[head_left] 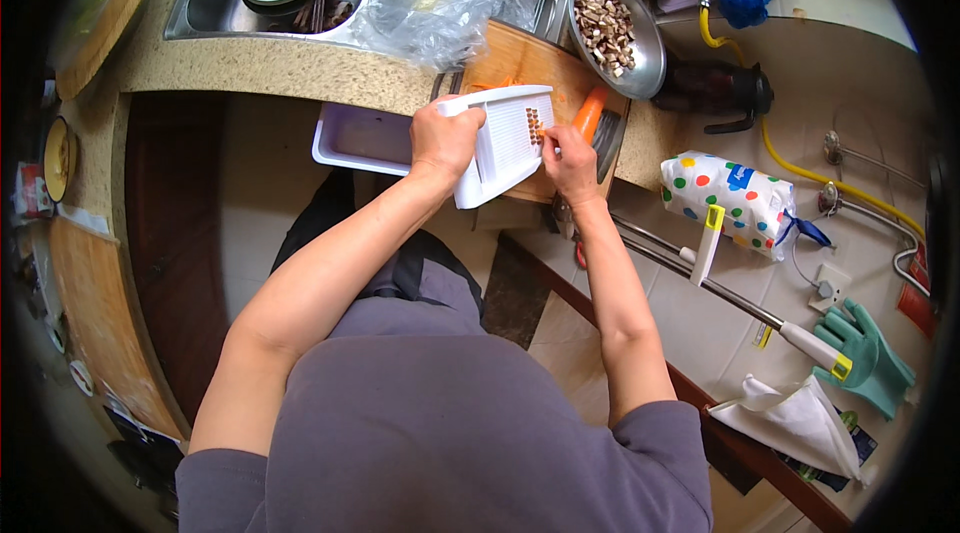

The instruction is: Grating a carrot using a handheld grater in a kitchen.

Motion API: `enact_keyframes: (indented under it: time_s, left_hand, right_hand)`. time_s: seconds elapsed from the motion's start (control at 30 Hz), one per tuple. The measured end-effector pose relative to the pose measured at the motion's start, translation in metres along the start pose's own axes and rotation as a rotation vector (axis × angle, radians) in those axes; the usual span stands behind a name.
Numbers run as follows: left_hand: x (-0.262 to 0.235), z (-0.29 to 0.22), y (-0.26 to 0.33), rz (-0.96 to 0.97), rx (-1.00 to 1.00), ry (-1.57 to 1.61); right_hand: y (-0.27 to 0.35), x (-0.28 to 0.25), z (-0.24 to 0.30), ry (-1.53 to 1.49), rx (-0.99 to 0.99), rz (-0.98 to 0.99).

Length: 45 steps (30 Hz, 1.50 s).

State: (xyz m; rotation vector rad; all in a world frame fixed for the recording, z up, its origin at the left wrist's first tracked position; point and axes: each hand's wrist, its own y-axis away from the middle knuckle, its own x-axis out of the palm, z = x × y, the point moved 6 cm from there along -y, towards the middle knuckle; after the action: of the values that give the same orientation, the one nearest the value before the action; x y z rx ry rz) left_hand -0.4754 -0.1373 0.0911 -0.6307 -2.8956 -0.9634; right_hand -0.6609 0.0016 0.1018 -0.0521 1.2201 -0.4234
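A white flat grater (512,141) is held tilted above the board's front edge, my left hand (444,143) closed round its left end. At its right side, the fingertips of my right hand (572,165) are pinched together against a patch of holes showing orange. A speck of orange shows at those fingertips; what they hold, if anything, is too small to name. Just beyond that hand an orange carrot (590,113) lies on the wooden cutting board (515,51). Thin orange pieces sit on the board behind the grater, which partly hides them.
A metal bowl of chopped mushrooms (655,58) stands beyond the board, beside a dark jug (710,93). Plastic bags (440,18) lie by the sink (210,8), which holds stacked plates. A lilac tub (365,123) is below the counter edge. Right, a rail (745,303) runs along the wall.
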Motion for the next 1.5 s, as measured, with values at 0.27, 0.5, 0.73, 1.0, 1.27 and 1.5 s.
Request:
enact_keyframes:
  time_s: [0.27,0.5,0.73,1.0,1.27,1.5]
  left_hand:
    - [-0.004,0.000,0.005,0.012,-0.068,0.048]
    - [-0.007,-0.007,0.005,0.070,-0.091,0.045]
    - [-0.007,-0.014,0.004,0.037,-0.152,0.159]
    - [0.005,-0.002,0.018,0.068,-0.142,0.163]
    - [0.004,-0.002,0.017,0.068,-0.142,0.163]
    - [-0.008,-0.003,0.014,0.086,-0.148,0.152]
  right_hand:
    - [0.015,0.000,-0.067,-0.774,0.862,-0.302]
    - [0.036,-0.007,-0.111,-1.027,1.140,-0.480]
    - [0.054,-0.005,-0.113,-1.102,1.172,-0.532]
    - [-0.049,0.005,-0.043,-1.211,0.907,-0.401]
    - [-0.036,-0.015,-0.067,-0.755,0.848,-0.294]
    - [0.042,-0.028,-0.076,0.058,0.902,-0.149]
